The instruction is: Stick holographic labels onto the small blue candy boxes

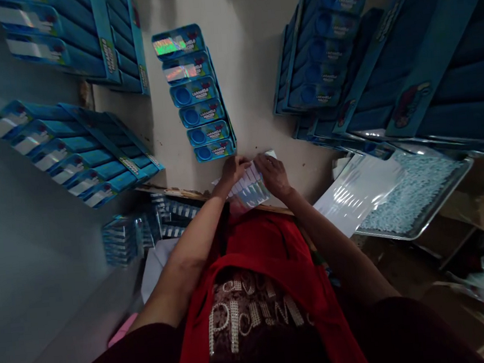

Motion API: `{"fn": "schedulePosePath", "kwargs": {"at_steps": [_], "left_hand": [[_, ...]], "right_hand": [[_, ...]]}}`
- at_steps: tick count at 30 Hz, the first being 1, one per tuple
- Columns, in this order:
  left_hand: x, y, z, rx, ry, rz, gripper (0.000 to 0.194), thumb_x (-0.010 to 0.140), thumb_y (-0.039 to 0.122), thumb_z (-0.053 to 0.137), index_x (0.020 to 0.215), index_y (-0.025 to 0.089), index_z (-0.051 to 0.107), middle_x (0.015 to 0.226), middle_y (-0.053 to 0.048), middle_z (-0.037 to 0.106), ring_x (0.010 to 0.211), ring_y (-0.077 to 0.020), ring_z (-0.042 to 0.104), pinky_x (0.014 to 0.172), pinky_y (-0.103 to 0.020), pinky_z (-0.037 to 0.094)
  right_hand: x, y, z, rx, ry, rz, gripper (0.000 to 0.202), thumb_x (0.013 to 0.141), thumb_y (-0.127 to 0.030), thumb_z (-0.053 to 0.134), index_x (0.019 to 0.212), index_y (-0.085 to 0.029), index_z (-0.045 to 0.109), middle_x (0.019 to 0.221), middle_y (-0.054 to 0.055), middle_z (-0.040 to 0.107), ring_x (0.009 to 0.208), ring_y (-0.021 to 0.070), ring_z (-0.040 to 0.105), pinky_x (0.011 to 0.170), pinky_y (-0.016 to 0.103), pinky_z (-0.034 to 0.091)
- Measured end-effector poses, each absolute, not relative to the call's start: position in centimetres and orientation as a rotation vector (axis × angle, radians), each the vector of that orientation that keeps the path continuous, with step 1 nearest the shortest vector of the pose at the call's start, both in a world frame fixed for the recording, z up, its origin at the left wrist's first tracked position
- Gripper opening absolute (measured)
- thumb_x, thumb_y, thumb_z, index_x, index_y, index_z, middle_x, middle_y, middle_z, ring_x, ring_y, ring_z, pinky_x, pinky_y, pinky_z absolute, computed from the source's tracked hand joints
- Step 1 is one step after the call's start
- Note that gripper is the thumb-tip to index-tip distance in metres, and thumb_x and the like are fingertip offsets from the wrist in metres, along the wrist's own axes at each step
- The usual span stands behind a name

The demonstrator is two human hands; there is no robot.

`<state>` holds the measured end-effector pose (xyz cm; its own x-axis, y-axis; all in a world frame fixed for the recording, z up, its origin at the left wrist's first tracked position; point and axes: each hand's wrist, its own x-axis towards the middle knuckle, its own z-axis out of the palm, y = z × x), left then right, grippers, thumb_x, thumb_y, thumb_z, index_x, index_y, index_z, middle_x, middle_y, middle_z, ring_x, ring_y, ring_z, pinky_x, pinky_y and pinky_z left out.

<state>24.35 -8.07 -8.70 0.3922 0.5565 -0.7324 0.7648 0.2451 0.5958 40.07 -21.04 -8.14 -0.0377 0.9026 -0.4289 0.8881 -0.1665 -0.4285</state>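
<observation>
Wore a red apron (268, 241) over a dark top (241, 317) with glittering letters. Held a shiny label sheet (251, 191) just in front of the apron, at the near edge of a pale table (254, 84). With the left hand (236, 172), pinched the sheet near its top edge, fingers bent and nearly closed; with the right hand (273, 174), gripped it by the upper right corner, fingers curled and close together. Could not tell the exact fingertip contact. Had a slanting row of blue CARAMELO MACIZO boxes (204, 114) beyond the hands, silvery labels on the two farthest. Had labelled boxes (74, 151) to the left, stacked boxes (323, 44) to the right, and, near the right forearm, a glossy sheet (357, 191) partly over a metal tray (424, 230) of small pale-blue pieces (416, 194).
</observation>
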Motion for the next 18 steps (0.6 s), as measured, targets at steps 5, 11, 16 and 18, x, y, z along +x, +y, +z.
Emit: {"fn": "schedulePosePath", "kwargs": {"at_steps": [5,11,16,18], "left_hand": [[24.1,-7.6,-8.4,1.365,1.251,-0.177,0.011,0.085,0.024,0.074,0.075,0.02,0.076,0.076,-0.004,0.074,0.075,-0.0212,0.064,0.072,-0.031,0.045],[24.8,-7.7,-7.0,1.558,1.305,-0.209,0.009,0.088,0.023,0.077,0.081,0.019,0.082,0.085,-0.009,0.08,0.082,-0.024,0.069,0.083,-0.034,0.051],[25.5,-7.5,-6.1,1.633,1.332,-0.298,0.017,0.096,0.029,0.074,0.1,0.019,0.088,0.104,-0.013,0.085,0.099,-0.0278,0.076,0.091,-0.034,0.054],[25.6,-7.3,-5.8,1.637,1.357,-0.385,0.022,0.098,0.031,0.073,0.107,0.018,0.088,0.109,-0.013,0.086,0.103,-0.0277,0.077,0.092,-0.033,0.054]], "right_hand": [[40.4,-23.2,-6.8,-2.097,-2.031,1.04,0.055,0.11,-0.017,0.038,0.16,-0.021,0.061,0.166,0.015,0.06,0.151,0.0325,0.052,0.122,0.049,0.038],[40.0,-22.2,-4.8,-2.23,-1.865,0.952,0.046,0.113,-0.032,0.043,0.148,-0.023,0.072,0.123,0.018,0.078,0.12,0.0332,0.064,0.108,0.049,0.043],[39.5,-19.3,-5.3,-2.263,-1.984,0.909,0.048,0.114,-0.035,0.044,0.155,-0.022,0.066,0.123,0.019,0.074,0.119,0.0351,0.059,0.106,0.051,0.039],[39.4,-19.1,-5.6,-2.257,-2.054,0.923,0.048,0.114,-0.032,0.044,0.156,-0.022,0.065,0.12,0.019,0.075,0.118,0.0343,0.058,0.105,0.05,0.037]]}}
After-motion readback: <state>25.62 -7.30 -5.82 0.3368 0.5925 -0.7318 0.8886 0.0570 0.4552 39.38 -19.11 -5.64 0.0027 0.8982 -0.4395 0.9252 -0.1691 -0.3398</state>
